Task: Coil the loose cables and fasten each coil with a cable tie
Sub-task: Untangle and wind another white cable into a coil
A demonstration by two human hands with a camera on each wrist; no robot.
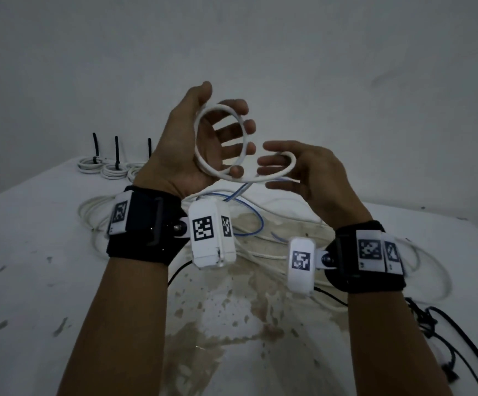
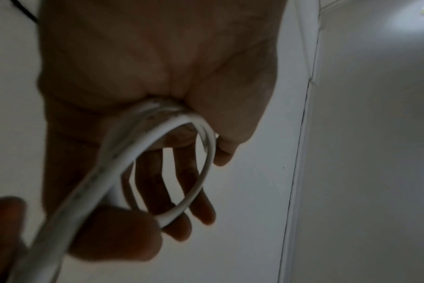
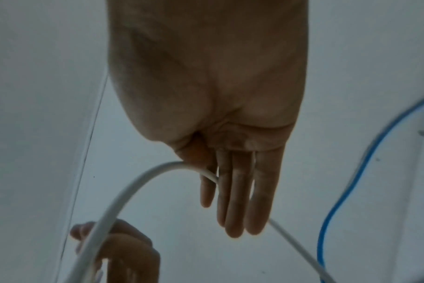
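Two hands are up over the white stained table (image 1: pixel 46 252), mid-coil on one white round-section cable (image 1: pixel 220 138).

Key relation: the coil ring stands upright in the left hand (image 1: pixel 192 144), its plane facing the person. The free run leaves the ring at its 5 o'clock and goes toward 3 o'clock into the right hand (image 1: pixel 303 167), then drops to the table. The right hand is just beside the coil, so it is the nearer one to lay the next loop; that loop has to travel back toward 9 o'clock onto the ring.

Left hand: palm up, fingers spread and only lightly bent, ring resting in the palm crease and against the fingers (image 2: pixel 201 210), thumb (image 1: pixel 200 90) over its top. A cradle more than a clamp, as I read it.

Right hand: fingers nearly straight, cable threaded between fingers (image 3: pixel 232 191) in the right wrist view. Guiding, not gripping hard.

Table: brown stain at centre, loose white cables (image 1: pixel 95 212) sprawled at 9 to 3 o'clock, one thin blue cable (image 1: pixel 257 221) under the hands. Three finished white coils with upright black cable ties (image 1: pixel 116 155) sit at the far edge, 10 o'clock. Spare black cable ties (image 1: pixel 466 347) lie at 4 o'clock.

Room: plain grey-white wall (image 1: pixel 346 67), dim light.

Smallest: black wrist straps with white tagged camera pods (image 1: pixel 212 232).
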